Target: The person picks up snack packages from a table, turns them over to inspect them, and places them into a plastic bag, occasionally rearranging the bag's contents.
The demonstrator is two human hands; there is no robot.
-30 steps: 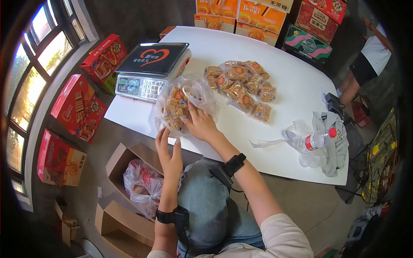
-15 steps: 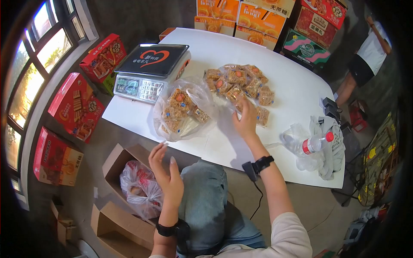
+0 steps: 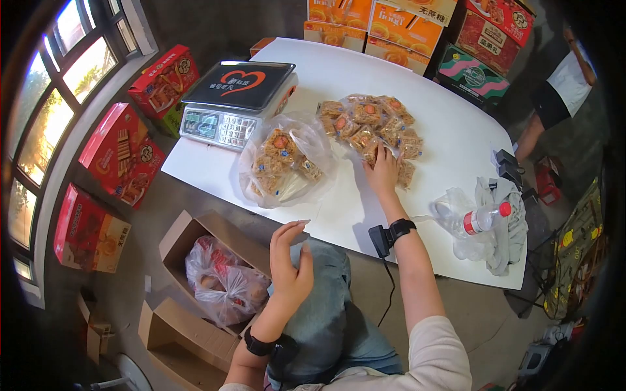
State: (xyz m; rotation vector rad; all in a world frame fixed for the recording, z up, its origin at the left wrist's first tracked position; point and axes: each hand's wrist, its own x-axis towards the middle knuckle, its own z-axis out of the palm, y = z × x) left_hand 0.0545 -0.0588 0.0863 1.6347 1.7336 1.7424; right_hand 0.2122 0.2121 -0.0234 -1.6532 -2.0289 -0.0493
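On the white table, a pile of clear-wrapped crumbly snack cakes lies right of centre. My right hand is at the pile's near edge, thumb and fingers closed around one wrapped snack cake. To its left, a clear plastic bag stands with its mouth spread and several of the same cakes inside. My left hand is raised off the table's front edge, palm turned inward, fingers apart and holding nothing.
A digital scale stands behind the bag. A bottle with a red cap lies among plastic bags at the right. Below left, an open carton holds a filled bag. Gift boxes line the window side; a person stands far right.
My left hand has shifted right and its fingers have turned rightward. The right hand's fingers have come in closer around a cake at the pile. The whole view has moved slightly.
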